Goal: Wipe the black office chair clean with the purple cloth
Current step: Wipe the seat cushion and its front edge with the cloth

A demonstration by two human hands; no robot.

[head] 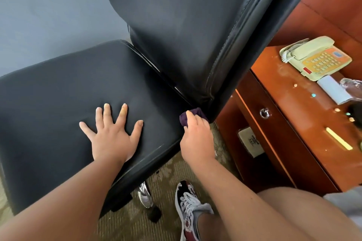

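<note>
While the person leaned over the black leather office chair (58, 94), the left hand (112, 137) lay flat on the middle of the seat cushion. It was palm down, its grip spread wide, all five fingers straight and holding nothing. The right hand (195, 139) was at the corner of the seat where the cushion met the foot of the tall padded backrest (176, 15), on the side nearest the desk. Its grip was curled round a small bunched dark purple cloth (184, 120), which was pressed against the chair at that joint. Only part of the cloth showed past the fingers, so I could not tell how it was folded. Below the seat edge a shiny chrome chair leg (145, 195) stood on the patterned brown carpet (137, 227), and the person's red-and-white printed sneaker (188, 201) was planted near it. A plain grey-blue wall (49, 6) rose behind the seat. To the right stood a reddish-brown polished wooden desk (284, 103) with a round metal keyhole (264, 113) in its front. On its top sat a cream push-button telephone (317, 58) with an orange keypad panel. A white paper pad (331, 89) lay just beside it, and a thin yellow stick (338, 139) lay nearer the front edge.
</note>
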